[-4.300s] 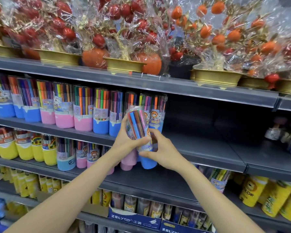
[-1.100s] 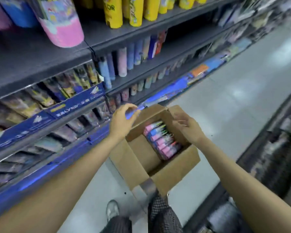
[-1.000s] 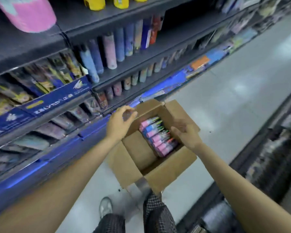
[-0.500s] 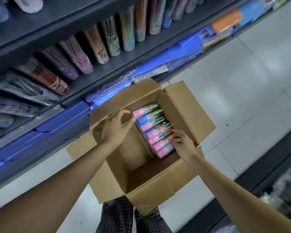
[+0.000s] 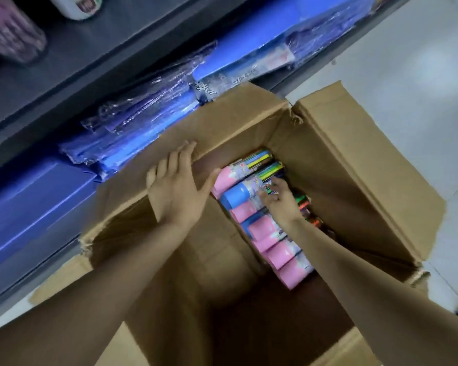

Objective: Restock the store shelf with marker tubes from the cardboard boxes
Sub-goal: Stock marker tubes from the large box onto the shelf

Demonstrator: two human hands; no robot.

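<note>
Down on the shop floor, a cardboard box (image 5: 354, 165) stands open against the foot of the store shelf (image 5: 72, 75), its flaps splayed and its left half bare, while a single row of marker tubes (image 5: 265, 233) lies on its side along the right of the interior, pink and blue bases toward the left. The biggest risk from here, by the look of it, is the box itself: the far-left flap is bent inward under pressure, one corner is already torn, and a hard tug on a tube could shift or tip the lightened carton. The tubes are packed touching one another, so lifting one from the far end may drag a neighbour up with it or send the row rolling into the empty left half. Their clear film looks slick, and a fingertip hold could slip.

Both bare forearms reach in from the near edge. The left hand (image 5: 180, 191) lies flat and released, fingers straight over the fold of the far-left flap, thumb spread toward the tubes, pressing the cardboard back and steadying the box. The right hand (image 5: 278, 199) is deep inside, fingers curled down onto a blue-based tube (image 5: 238, 194) near the far end of the row; it appears to be taking hold, though motion blur hides whether the grasp has actually closed. No tube has yet left the box.
</note>
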